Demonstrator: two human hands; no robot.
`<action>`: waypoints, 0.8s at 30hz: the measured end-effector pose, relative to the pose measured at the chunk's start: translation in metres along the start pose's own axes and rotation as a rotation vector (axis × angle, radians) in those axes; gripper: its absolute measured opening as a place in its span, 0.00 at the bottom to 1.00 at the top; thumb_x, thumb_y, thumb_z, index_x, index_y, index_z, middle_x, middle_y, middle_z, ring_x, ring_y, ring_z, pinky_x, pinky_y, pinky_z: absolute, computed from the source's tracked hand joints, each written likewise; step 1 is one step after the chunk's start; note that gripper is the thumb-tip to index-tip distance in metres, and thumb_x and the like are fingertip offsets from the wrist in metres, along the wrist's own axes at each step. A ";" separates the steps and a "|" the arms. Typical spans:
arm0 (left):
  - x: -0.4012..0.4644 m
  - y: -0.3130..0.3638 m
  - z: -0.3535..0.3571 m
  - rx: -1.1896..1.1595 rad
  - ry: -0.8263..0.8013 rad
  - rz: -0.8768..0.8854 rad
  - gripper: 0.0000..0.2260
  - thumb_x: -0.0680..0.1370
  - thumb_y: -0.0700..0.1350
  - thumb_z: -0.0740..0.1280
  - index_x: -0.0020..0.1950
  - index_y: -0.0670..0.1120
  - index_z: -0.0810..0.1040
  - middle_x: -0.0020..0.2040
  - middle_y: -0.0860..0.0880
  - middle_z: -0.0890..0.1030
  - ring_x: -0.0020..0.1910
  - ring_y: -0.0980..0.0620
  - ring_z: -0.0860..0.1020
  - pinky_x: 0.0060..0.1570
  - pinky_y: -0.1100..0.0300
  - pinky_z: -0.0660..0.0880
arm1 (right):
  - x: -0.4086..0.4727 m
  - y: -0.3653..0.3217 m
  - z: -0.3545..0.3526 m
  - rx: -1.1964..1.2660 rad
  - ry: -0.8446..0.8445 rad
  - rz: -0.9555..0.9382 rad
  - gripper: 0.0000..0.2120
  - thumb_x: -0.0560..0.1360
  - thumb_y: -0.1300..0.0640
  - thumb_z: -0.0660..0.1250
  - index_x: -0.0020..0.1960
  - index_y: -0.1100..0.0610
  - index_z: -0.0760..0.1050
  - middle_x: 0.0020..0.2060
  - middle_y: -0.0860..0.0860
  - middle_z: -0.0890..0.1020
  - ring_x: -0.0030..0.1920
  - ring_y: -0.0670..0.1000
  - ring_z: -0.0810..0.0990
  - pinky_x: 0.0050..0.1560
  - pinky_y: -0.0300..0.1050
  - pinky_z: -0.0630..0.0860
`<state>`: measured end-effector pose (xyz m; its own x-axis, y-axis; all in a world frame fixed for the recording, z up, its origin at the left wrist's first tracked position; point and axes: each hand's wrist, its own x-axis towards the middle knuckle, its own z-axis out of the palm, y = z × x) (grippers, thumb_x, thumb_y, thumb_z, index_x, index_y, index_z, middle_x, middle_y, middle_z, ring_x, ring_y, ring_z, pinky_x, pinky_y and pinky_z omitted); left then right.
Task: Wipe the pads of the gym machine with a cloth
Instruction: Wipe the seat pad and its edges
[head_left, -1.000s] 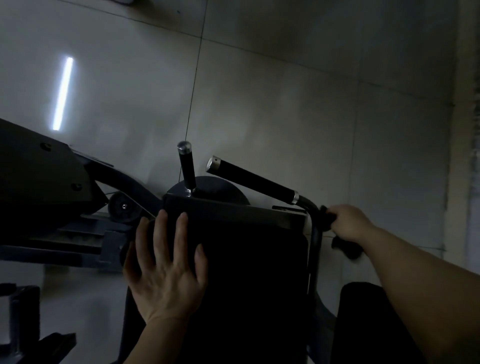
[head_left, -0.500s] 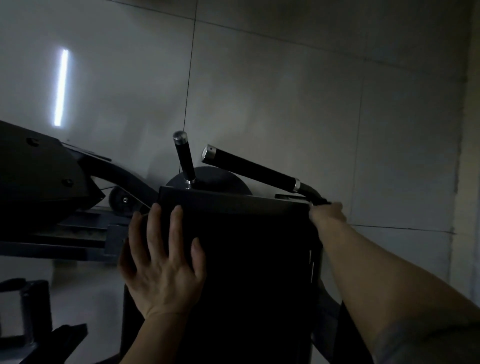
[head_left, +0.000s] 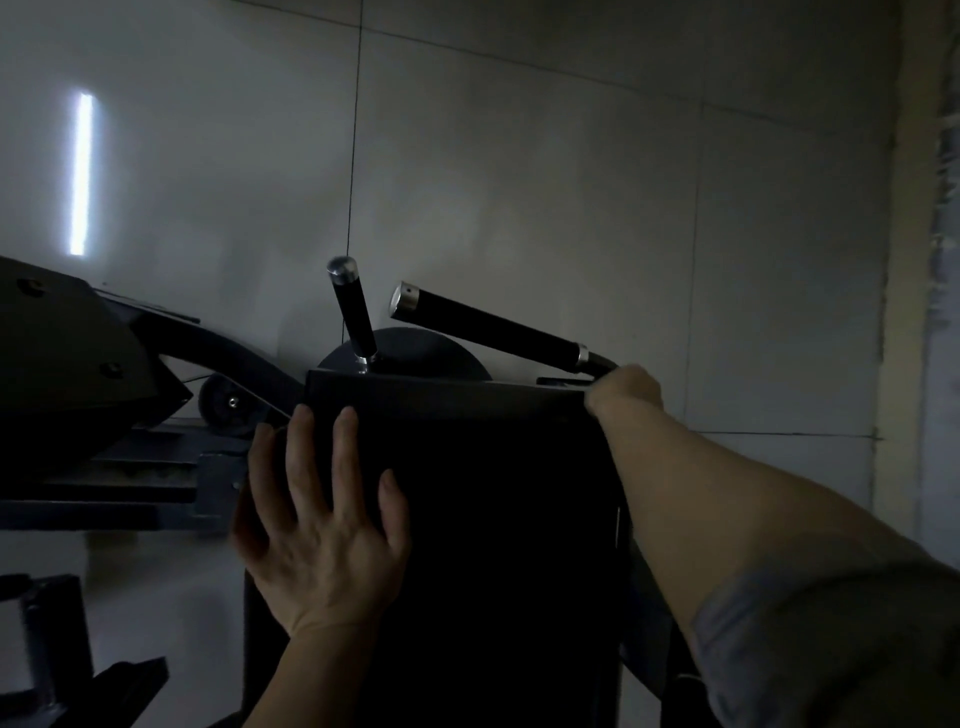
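A tall black pad of the gym machine stands upright in front of me in dim light. My left hand lies flat against the pad's left edge, fingers straight and spread. My right hand reaches over the pad's top right corner, and its fingers are hidden behind the pad. No cloth shows in the frame. Two black handles with silver caps rise behind the pad, a short one and a long slanted one.
The machine's dark frame and cover stretch off to the left, with a small wheel. More dark metal parts stand at the lower left. A grey tiled wall is close behind, with a bright light streak.
My right hand has left the machine's right side and come up to the pad's top right corner. The left hand has stayed flat on the pad. The view has tilted up slightly.
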<state>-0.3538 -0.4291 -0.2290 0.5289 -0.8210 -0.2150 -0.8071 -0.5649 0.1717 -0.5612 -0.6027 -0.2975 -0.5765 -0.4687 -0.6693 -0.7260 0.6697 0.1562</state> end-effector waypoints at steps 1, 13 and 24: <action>0.000 0.001 -0.002 -0.004 -0.016 -0.010 0.27 0.73 0.57 0.53 0.72 0.51 0.63 0.73 0.46 0.61 0.73 0.43 0.56 0.62 0.39 0.63 | -0.001 -0.001 -0.003 -0.030 0.036 -0.068 0.14 0.77 0.62 0.61 0.61 0.64 0.73 0.58 0.60 0.78 0.55 0.58 0.78 0.47 0.44 0.74; -0.003 0.000 0.000 0.011 -0.017 -0.005 0.26 0.75 0.57 0.53 0.73 0.51 0.62 0.74 0.46 0.61 0.74 0.46 0.52 0.63 0.41 0.61 | -0.004 0.029 -0.021 -0.856 -0.423 -0.482 0.20 0.78 0.62 0.59 0.70 0.58 0.67 0.65 0.58 0.72 0.62 0.57 0.74 0.58 0.43 0.70; -0.004 -0.001 0.003 0.011 0.027 0.013 0.26 0.76 0.57 0.53 0.73 0.51 0.62 0.74 0.45 0.61 0.74 0.44 0.54 0.64 0.42 0.61 | -0.016 0.011 -0.033 -1.209 -0.588 -0.295 0.20 0.76 0.54 0.63 0.65 0.61 0.71 0.60 0.57 0.75 0.54 0.55 0.76 0.57 0.45 0.73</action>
<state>-0.3561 -0.4257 -0.2316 0.5252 -0.8302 -0.1867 -0.8165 -0.5535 0.1641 -0.5728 -0.6067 -0.2614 -0.3229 0.0089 -0.9464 -0.8386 -0.4662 0.2818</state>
